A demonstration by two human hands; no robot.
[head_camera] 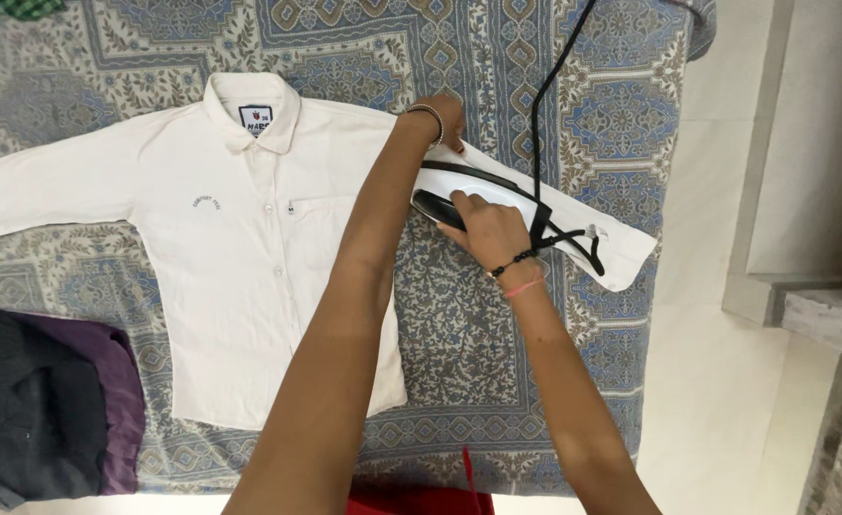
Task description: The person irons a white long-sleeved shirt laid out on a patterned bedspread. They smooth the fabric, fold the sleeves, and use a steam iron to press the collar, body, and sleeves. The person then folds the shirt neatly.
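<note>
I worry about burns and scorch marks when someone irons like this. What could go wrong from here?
The left hand presses the shirt sleeve flat close beside the iron, so it might touch the hot sole. The black cord hangs over the sleeve and loops behind the right hand; it could snag or drag the iron. If the iron pauses, the white shirt may scorch.

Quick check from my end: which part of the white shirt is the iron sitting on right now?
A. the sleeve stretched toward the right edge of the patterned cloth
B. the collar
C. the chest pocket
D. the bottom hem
A: the iron, gripped by the right hand, rests on the sleeve, while the left hand presses the shirt near the shoulder.
</note>
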